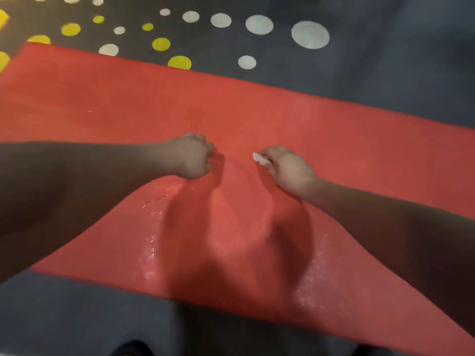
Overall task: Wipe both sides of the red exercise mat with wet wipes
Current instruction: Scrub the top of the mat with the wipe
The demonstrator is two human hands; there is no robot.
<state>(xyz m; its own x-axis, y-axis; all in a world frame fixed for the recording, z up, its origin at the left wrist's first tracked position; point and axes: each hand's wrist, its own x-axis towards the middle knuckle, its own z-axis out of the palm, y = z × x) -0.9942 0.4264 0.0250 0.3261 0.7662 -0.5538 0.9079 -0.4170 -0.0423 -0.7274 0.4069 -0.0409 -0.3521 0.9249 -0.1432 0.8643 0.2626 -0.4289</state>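
The red exercise mat [231,106] lies flat across the floor, running from the left edge to the lower right. Wet, shiny streaks show on its near part. My left hand [191,156] is over the middle of the mat with its fingers curled under, knuckles up; nothing shows in it. My right hand [288,168] is a little to its right, also low over the mat, and pinches a small white wet wipe [259,158] that sticks out past the fingers.
Dark grey carpet [385,80] surrounds the mat, with yellow and white dots [309,34] beyond the far edge. Bare grey floor [77,317] lies along the mat's near edge. Dark shapes sit at the bottom edge of the view.
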